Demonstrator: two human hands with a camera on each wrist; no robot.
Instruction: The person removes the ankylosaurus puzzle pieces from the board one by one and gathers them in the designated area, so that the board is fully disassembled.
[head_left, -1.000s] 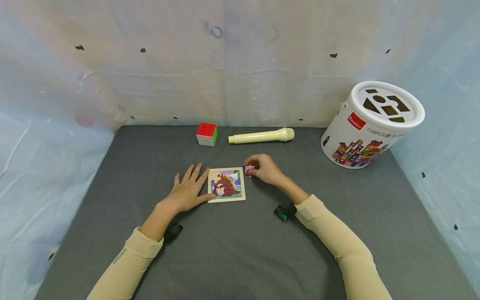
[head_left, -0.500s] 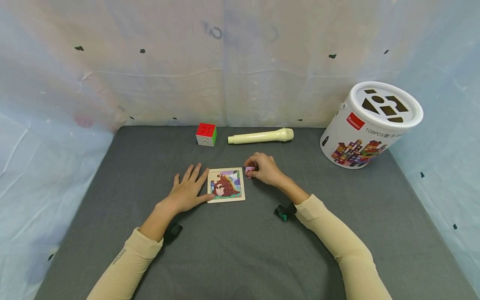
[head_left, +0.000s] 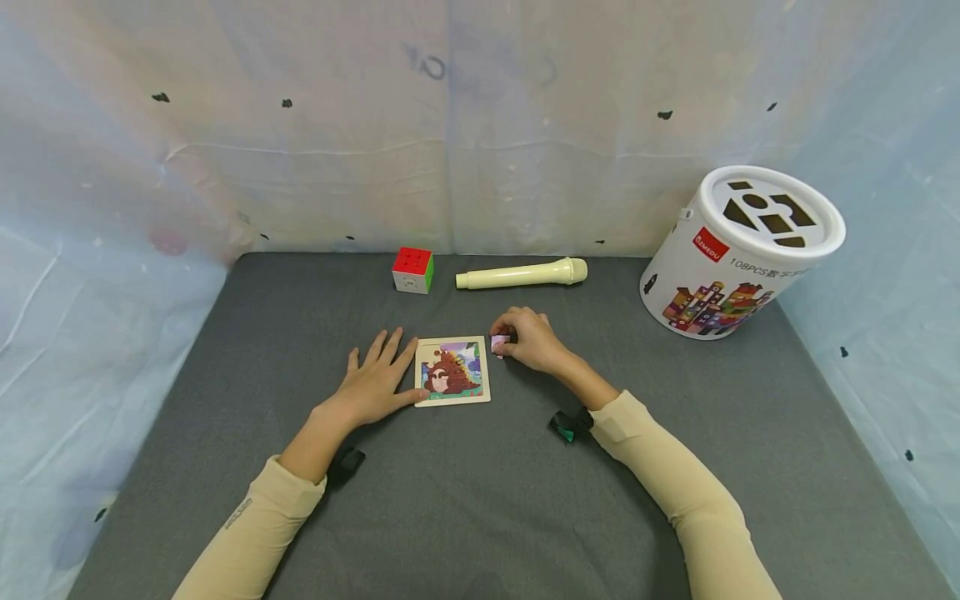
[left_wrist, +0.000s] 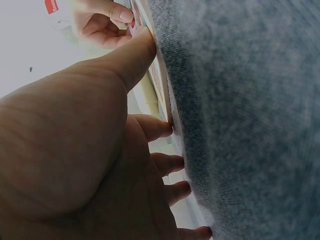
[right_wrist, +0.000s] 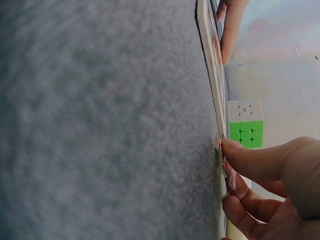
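Note:
A square jigsaw puzzle [head_left: 453, 372] in a light wooden frame lies on the grey cloth, showing a brown dinosaur-like picture; a bare wooden patch shows at its upper left. My left hand [head_left: 373, 385] rests flat with fingers spread at the frame's left side, the thumb on its lower left corner. Just right of the frame, my right hand [head_left: 529, 340] pinches a small pink and red puzzle piece [head_left: 498, 342] between thumb and fingers. In the right wrist view this piece [right_wrist: 230, 174] is held at the cloth, partly hidden by the fingertips.
Behind the puzzle stands a red, white and green puzzle cube [head_left: 412, 271]. A pale yellow toy microphone [head_left: 522, 273] lies beside it. At the back right is a large white tub [head_left: 731, 258] with shaped holes in its lid. Pale sheeting [head_left: 450, 150] hangs along the back and sides.
Almost nothing differs; my left hand keeps still on the frame. The puzzle piece in my right hand has turned or tilted very slightly beside it.

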